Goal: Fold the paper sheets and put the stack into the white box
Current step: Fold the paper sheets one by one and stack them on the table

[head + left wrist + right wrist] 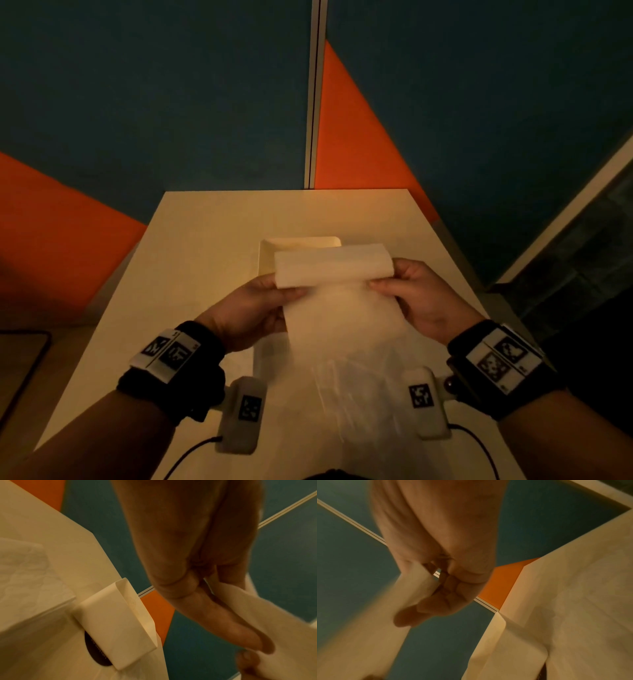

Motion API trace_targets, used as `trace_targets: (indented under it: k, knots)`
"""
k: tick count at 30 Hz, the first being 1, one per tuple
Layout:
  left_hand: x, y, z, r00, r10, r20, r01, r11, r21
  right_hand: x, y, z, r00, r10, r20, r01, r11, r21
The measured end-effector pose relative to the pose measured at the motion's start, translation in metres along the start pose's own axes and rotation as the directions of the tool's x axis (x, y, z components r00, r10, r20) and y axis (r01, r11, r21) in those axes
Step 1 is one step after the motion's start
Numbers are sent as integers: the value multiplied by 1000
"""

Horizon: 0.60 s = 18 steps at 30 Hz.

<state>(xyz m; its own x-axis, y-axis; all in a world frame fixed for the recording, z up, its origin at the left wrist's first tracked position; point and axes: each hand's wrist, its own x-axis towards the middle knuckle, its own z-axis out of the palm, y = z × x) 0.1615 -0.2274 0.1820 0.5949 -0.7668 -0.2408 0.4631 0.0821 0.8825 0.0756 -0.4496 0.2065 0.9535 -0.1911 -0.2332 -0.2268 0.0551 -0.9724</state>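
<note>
Thin, limp and light, the paper sheet (337, 301) drapes between the left hand (255, 308) and right hand (416, 298), both pinching its folded top edge at the ends, likely the best hold.

I sit at a pale table (205, 233) pushed up against a partition wall (154, 85) of dark teal panels with orange triangular sections (349, 137). A thin pale vertical strip (313, 102) splits the wall ahead of me. Light is dim and warm, yellowish on the tabletop. On my right a pale diagonal frame (565, 212) borders a darker area I can't make out. Dark-edged surface (20, 370) low on my left.
</note>
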Motion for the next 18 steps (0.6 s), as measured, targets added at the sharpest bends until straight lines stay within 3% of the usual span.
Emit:
trace_targets:
  k: [4,8,12,14,16,18]
  knots:
    - [-7,14,-10,980,-38,195,32,999,34,1,-14,-7,999,-43,9,43,998,-45]
    - [-8,23,-4,948,-90,307,63,993,97,3,-26,-5,988,-28,154,45,993,-109]
    - [-2,21,14,968,-86,235,38,979,201,6,-27,10,967,-41,251,89,979,-184]
    - [0,18,18,990,-34,140,-4,966,258,7,-23,14,967,-61,249,96,987,-130]
    - [-2,13,15,999,32,-28,-24,966,256,9,-15,11,985,-44,167,58,995,-80]
    - [-4,5,4,978,87,-190,-43,974,224,16,6,2,999,-16,28,22,974,-225]
